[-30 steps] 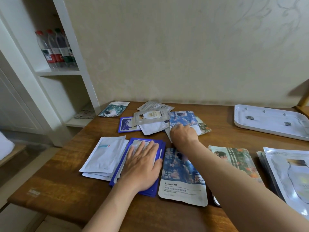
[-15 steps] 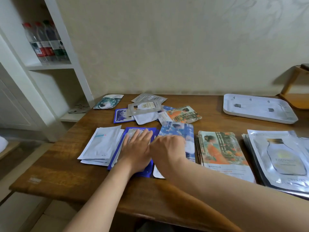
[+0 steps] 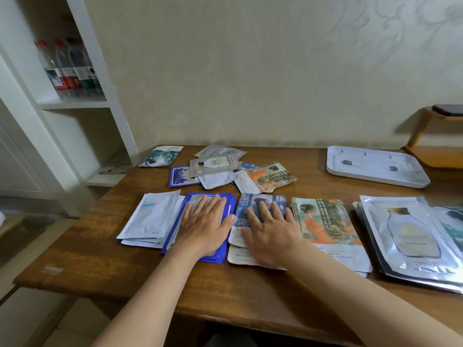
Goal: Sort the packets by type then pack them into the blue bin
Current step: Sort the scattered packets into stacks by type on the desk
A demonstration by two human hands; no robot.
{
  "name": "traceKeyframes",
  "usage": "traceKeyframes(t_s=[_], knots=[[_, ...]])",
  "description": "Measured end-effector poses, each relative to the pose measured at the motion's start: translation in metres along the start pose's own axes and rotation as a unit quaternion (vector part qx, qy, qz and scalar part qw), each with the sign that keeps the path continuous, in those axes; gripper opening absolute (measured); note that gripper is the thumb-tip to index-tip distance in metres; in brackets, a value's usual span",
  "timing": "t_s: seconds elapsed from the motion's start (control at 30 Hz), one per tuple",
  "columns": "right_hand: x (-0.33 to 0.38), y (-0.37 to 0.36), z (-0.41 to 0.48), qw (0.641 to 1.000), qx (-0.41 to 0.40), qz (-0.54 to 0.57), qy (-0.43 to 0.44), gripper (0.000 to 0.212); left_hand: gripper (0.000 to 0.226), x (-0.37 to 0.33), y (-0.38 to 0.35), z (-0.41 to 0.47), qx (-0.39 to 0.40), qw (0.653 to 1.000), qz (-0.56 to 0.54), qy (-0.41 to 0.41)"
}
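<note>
While both hands lie flat on the sorted row, the unsorted heap [image 3: 225,169] sits beyond them, toward the wall, on the surface [image 3: 105,259].

Left hand [image 3: 204,226]: open, fingers spread, palm down on the blue stack [image 3: 231,204]; pressing, not gripping anything.
Right hand [image 3: 269,232]: open likewise, palm down on the blue-picture stack [image 3: 258,200]; nothing pinched that I can see.

Row, reckoned from the blue stack: white stack [image 3: 152,219] just beside it on the left; blue-picture stack touching it on the right; then the orange stack [image 3: 325,226]; then the silver stack [image 3: 411,236], farthest right. All lie with long axes running from the near edge toward the wall.

Heap, from the blue stack: straight behind it, apart by a strip of bare wood. Loose packets overlap at odd angles. An orange packet [image 3: 273,175] lies at its right end, long axis slanted; a small blue one [image 3: 179,176] at its left end; a teal one [image 3: 161,156] apart, farther left and back.

Judgement: right hand is nearer the orange packet, left nearer the small blue one. Next reach is forward, away from the body.

Blue bin: not in view. White tray [image 3: 375,166] stands behind the silver stack.
</note>
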State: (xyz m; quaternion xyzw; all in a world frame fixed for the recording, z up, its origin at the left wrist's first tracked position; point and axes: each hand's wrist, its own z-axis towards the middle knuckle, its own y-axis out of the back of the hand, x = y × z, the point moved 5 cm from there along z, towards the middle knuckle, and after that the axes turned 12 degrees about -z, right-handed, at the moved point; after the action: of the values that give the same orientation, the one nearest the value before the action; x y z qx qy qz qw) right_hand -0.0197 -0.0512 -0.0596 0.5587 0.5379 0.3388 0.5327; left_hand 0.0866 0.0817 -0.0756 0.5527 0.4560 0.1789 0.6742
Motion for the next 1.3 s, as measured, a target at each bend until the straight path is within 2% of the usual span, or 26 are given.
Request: traceKeyframes(t_s=[0.17,0.3,0.4,0.5,0.6,0.7,0.77,0.87,1.13,1.3], knots=[[0.005,-0.001,-0.008,0.999,0.017,-0.008,0.033,0.070,0.065,0.000,0.001,0.001,-0.005,1.000,-0.002,0.000],[0.011,0.004,-0.014,0.999,0.013,-0.018,0.041,0.070,0.073,-0.001,0.001,0.001,-0.004,1.000,0.006,-0.003],[0.003,0.021,-0.009,0.998,-0.037,-0.034,0.022,0.061,0.086,-0.001,0.000,0.001,-0.001,1.000,0.024,-0.005],[-0.024,0.047,0.011,0.995,-0.089,-0.027,-0.040,0.050,0.093,0.000,0.000,0.002,-0.002,1.000,0.021,-0.007],[-0.069,0.063,0.045,0.989,-0.094,0.031,-0.113,0.044,0.093,0.001,-0.001,0.002,-0.005,1.000,0.016,-0.010],[-0.111,0.062,0.080,0.973,-0.083,0.124,-0.177,0.024,0.088,0.003,-0.003,0.003,-0.009,1.000,0.016,-0.012],[-0.126,0.057,0.099,0.967,-0.063,0.161,-0.187,0.008,0.085,0.004,-0.003,0.003,-0.012,1.000,0.018,-0.014],[-0.136,0.045,0.118,0.958,-0.041,0.205,-0.198,0.016,0.085,0.003,-0.003,0.004,-0.012,1.000,0.017,-0.013],[-0.142,0.036,0.134,0.932,-0.068,0.272,-0.230,0.010,0.082,0.005,-0.003,0.003,-0.012,1.000,0.017,-0.014],[-0.144,0.040,0.136,0.892,-0.110,0.361,-0.248,0.006,0.082,0.005,-0.003,0.002,-0.011,1.000,0.017,-0.012]])
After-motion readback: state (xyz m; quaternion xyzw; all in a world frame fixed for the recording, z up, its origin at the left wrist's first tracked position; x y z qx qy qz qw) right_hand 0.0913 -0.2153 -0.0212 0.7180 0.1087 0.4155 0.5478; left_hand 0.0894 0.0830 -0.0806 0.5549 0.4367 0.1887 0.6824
